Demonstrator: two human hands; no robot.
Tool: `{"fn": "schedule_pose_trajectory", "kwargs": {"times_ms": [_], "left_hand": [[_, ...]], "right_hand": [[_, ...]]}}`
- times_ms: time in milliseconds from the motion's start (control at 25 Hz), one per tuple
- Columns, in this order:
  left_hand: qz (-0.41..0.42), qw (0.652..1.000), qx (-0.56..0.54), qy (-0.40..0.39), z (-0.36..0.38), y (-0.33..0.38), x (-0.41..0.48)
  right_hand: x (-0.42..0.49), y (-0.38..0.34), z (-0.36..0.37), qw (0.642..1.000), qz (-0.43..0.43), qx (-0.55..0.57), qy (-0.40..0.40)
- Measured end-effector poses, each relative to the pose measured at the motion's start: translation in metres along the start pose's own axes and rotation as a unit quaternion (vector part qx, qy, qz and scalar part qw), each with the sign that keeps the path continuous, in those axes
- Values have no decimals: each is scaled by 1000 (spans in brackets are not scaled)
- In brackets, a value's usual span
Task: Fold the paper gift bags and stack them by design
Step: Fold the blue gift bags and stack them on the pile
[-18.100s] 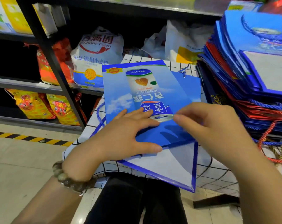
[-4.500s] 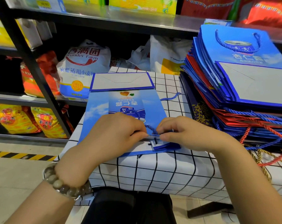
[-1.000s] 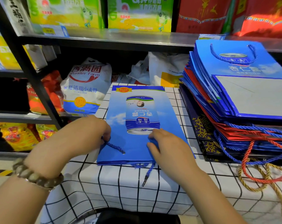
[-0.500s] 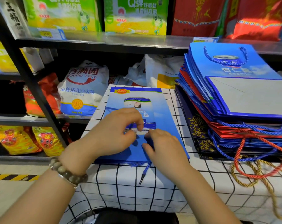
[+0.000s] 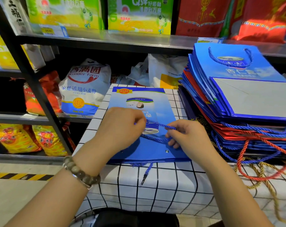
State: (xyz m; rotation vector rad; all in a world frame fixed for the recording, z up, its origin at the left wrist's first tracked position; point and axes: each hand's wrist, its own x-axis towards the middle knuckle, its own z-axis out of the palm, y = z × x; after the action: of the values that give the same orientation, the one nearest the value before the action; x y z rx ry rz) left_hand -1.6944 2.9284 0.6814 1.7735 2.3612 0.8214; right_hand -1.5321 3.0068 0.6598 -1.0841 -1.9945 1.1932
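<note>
Pinching the cord (image 5: 166, 126), left hand (image 5: 122, 126) and right hand (image 5: 188, 136) hover over the bag (image 5: 139, 94); stack (image 5: 237, 99) crowds its right.

One flat bag (image 5: 167, 112), one stack (image 5: 237, 102) — two hands (image 5: 122, 128) (image 5: 188, 138)

A bracelet (image 5: 81, 173) of rounded grey-brown beads sits at the wrist of the left hand (image 5: 121, 126). The 2 forearms (image 5: 57, 202) are bare. Dark clothing (image 5: 135, 218) covers the lap.
</note>
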Motion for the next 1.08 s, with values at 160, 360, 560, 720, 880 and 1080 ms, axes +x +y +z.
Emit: {"fn": "schedule_pose_trajectory", "kwargs": {"times_ms": [160, 360, 560, 720, 880, 1080], "left_hand": [[110, 984, 123, 59, 14, 17, -18], [58, 989, 68, -116, 30, 21, -9], [-2, 988, -116, -97, 28, 17, 3], [-61, 940, -328, -75, 17, 21, 8], [-55, 940, -322, -99, 17, 29, 8], [-24, 960, -254, -117, 22, 33, 7]], "right_hand": [[1, -15, -8, 996, 19, 85, 16], [5, -27, -14, 995, 23, 98, -7], [1, -23, -20, 995, 33, 97, 13], [-8, -15, -17, 997, 40, -10, -68], [-12, -16, -13, 998, 0, 16, -56], [-12, -9, -12, 999, -10, -16, -27]]}}
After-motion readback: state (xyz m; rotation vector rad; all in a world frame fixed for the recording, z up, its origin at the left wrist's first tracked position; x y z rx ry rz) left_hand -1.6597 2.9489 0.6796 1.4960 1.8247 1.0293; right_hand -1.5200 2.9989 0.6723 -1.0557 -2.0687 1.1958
